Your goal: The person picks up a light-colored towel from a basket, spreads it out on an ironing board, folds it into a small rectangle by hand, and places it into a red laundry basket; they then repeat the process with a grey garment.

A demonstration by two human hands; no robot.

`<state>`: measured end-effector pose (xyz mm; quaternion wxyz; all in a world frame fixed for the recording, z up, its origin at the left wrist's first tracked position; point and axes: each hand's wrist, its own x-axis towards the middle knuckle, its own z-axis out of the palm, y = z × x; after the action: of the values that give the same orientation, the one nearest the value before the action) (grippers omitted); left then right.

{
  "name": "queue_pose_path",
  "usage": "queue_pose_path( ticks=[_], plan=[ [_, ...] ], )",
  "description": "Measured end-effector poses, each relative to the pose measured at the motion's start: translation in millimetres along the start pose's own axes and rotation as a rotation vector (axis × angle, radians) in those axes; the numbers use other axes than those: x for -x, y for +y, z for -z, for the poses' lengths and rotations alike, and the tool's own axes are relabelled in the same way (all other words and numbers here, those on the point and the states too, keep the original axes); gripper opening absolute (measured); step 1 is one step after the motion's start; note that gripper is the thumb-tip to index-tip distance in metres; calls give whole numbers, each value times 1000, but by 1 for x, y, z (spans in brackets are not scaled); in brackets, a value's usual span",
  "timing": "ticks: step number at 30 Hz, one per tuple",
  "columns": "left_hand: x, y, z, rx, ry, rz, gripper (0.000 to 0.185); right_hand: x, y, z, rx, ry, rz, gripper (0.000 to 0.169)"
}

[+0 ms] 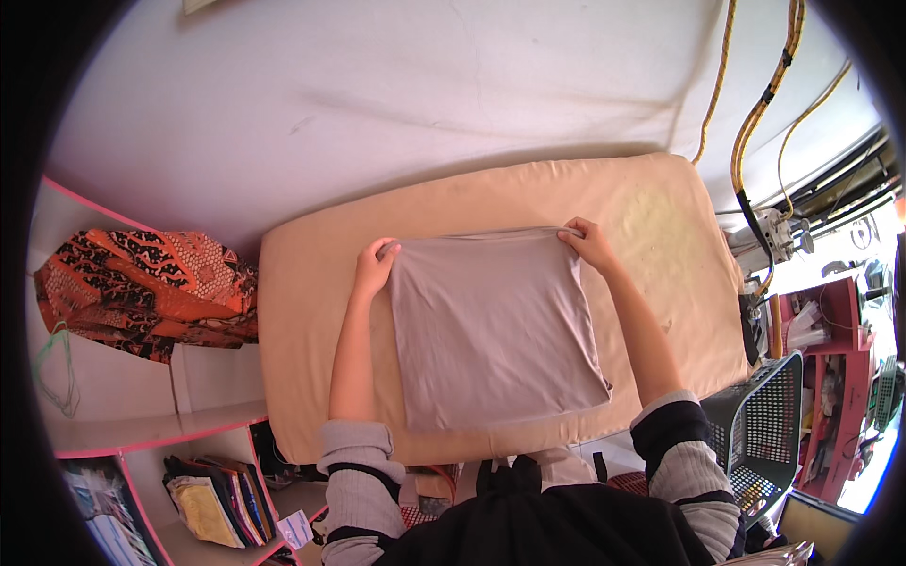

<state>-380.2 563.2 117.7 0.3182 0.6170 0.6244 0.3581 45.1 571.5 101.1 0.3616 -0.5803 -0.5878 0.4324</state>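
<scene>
A greyish-mauve cloth [495, 332], folded to a near-square, lies on a padded board covered in peach fabric [658, 283]. My left hand [376, 265] pinches the cloth's far left corner between thumb and fingers. At the far right corner, my right hand [587, 244] grips the cloth the same way. The far edge runs nearly straight between both hands, and the near right corner is slightly turned up. Light creases cross the cloth's surface.
A white wall [425, 106] borders the board's far side. Orange-black patterned cloth [156, 290] lies left, above shelves [191, 421] holding folded fabrics [212, 502]. A dark plastic basket [768, 424] stands right, near yellow-black cables [750, 127] and red shelving [839, 318].
</scene>
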Motion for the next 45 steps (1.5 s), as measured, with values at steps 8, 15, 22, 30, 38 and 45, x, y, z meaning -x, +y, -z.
queue_pose_path(
  ticks=[8,15,22,30,38,45],
  plan=[
    [-22,-5,-19,-140,232,-67,30,-14,-17,-16,286,197,24,27],
    [77,74,-74,-308,147,-365,50,73,-61,-69,631,297,376,72],
    [170,39,-94,-775,-210,-275,62,163,-25,-106,902,-107,341,59],
    [211,21,-24,-634,-152,-193,67,202,-35,-43,772,-176,380,68],
    [288,16,-19,-511,-493,-421,65,286,-27,-36,1020,-455,502,72],
    [293,5,-37,-661,-279,-541,48,290,6,-46,1041,-171,647,49]
  ],
)
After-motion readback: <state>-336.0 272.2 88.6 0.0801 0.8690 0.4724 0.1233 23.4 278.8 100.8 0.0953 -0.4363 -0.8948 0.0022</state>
